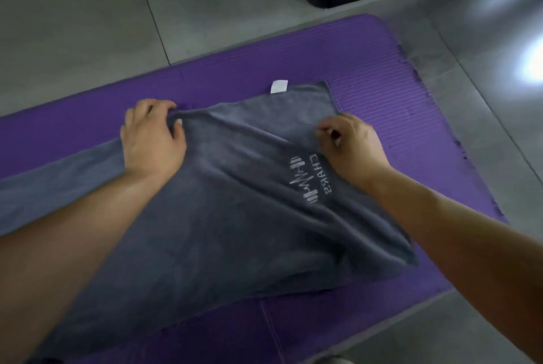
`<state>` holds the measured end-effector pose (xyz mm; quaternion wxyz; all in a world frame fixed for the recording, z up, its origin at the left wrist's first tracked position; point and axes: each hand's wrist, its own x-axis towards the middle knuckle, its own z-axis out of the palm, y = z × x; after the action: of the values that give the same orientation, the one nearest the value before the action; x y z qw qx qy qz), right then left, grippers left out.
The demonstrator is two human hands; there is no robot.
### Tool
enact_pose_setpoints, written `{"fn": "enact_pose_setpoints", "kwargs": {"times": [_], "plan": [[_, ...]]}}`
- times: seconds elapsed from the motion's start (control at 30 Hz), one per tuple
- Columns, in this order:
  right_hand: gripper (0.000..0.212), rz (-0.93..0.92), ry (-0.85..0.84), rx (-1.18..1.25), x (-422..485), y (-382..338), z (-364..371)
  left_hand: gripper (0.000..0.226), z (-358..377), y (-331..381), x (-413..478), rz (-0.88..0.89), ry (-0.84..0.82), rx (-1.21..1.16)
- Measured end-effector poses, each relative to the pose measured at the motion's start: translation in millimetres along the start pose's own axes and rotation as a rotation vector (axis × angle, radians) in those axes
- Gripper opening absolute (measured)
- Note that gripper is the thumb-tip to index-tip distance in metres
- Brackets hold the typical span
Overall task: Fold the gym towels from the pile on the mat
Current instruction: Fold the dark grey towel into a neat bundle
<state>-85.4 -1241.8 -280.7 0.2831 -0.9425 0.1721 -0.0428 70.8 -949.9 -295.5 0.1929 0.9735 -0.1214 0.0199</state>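
Towel (235, 216) lies on the mat (382, 84), logo up, tag (279, 86) at 12 o'clock. Left hand (152, 134) pinches the lifted edge at 10 o'clock and right hand (349, 143) pinches it at 2 o'clock. The grips are set apart, likely to keep the edge taut for a square fold. Grey strip at 9 o'clock: same towel or another, unclear through blur.

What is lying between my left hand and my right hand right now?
Only the grey towel: a raised edge of it runs from the left hand to the right hand, both gripping it, as the head view shows.
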Motion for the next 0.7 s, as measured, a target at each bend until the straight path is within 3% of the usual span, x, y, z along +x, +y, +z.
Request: {"fn": "enact_pose_setpoints", "kwargs": {"times": [0.2, 0.37, 0.7], "plan": [[0.038, 0.161, -0.068, 0.032, 117, -11, 27, 0.029, -16, -37, 39, -0.13, -0.26, 0.112], [0.017, 0.144, -0.133, -0.019, 133, -1, 24, 0.015, -27, -56, 49, -0.163, -0.441, 0.146], [0.015, 0.174, 0.104, -0.029, 176, 3, 29, 0.009, -6, -50, 75, -0.272, -0.097, 0.006]]}}
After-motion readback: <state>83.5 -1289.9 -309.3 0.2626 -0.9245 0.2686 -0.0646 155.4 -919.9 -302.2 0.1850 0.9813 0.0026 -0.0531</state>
